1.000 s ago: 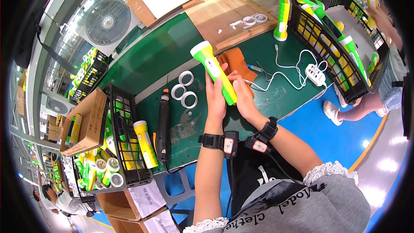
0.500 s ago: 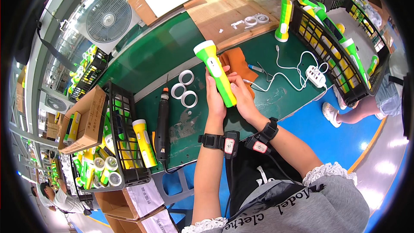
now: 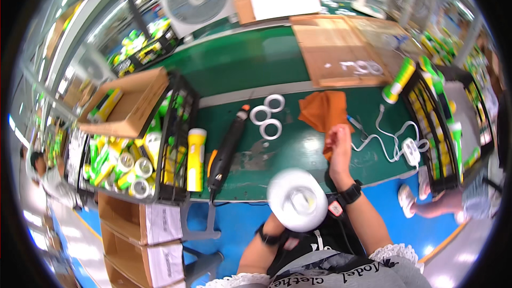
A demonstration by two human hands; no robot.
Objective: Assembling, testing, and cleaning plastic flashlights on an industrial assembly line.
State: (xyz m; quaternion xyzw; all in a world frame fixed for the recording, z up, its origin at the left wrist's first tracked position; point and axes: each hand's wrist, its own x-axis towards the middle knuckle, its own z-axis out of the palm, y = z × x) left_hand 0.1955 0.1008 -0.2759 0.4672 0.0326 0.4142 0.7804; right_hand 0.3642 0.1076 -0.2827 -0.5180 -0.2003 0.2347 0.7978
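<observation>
A flashlight (image 3: 297,200) points its round white head up toward me, low in front of my body, hiding its green and yellow body. My left hand (image 3: 275,225) is closed on it from below; the head covers most of the fingers. My right hand (image 3: 340,152) holds nothing that I can see; its fingers are loosely bent, slightly blurred, and beside the lower edge of an orange cloth (image 3: 324,109). Whether they touch the cloth I cannot tell. Three white rings (image 3: 271,128) and a black electric screwdriver (image 3: 228,152) lie on the green table to the left.
A yellow flashlight (image 3: 196,161) stands beside a black crate (image 3: 178,128) full of flashlights, topped by a cardboard box (image 3: 128,104). Another crate (image 3: 434,128) is at right, near a white power strip (image 3: 410,152) with its cable. A wooden board (image 3: 341,69) lies behind.
My right hand has let go of the flashlight and is now beside the orange cloth. My left hand has brought the flashlight down toward my body, its head turned up. The view has shifted.
</observation>
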